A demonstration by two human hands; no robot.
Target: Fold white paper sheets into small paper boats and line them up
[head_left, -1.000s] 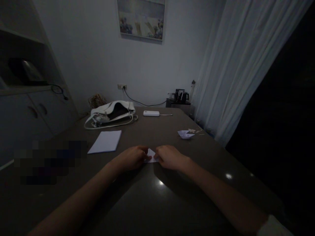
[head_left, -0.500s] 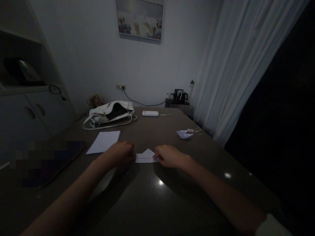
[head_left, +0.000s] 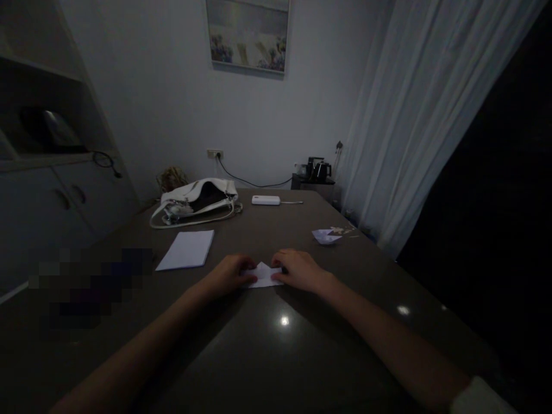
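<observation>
I'm looking remotely at a dark bench [head_left: 276, 368], a white handbag [head_left: 185, 191] towards its far left. The left hand [head_left: 228, 273], off to one side half a second ago, now joins the right hand [head_left: 302, 269]; both, half-curled, grip opposite ends of the small folded paper [head_left: 263, 277] mid-bench.

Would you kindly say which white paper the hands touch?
The small folded white paper with a central peak, between left hand and right hand; the flat white paper stack and boat-shaped white paper lie untouched.
</observation>
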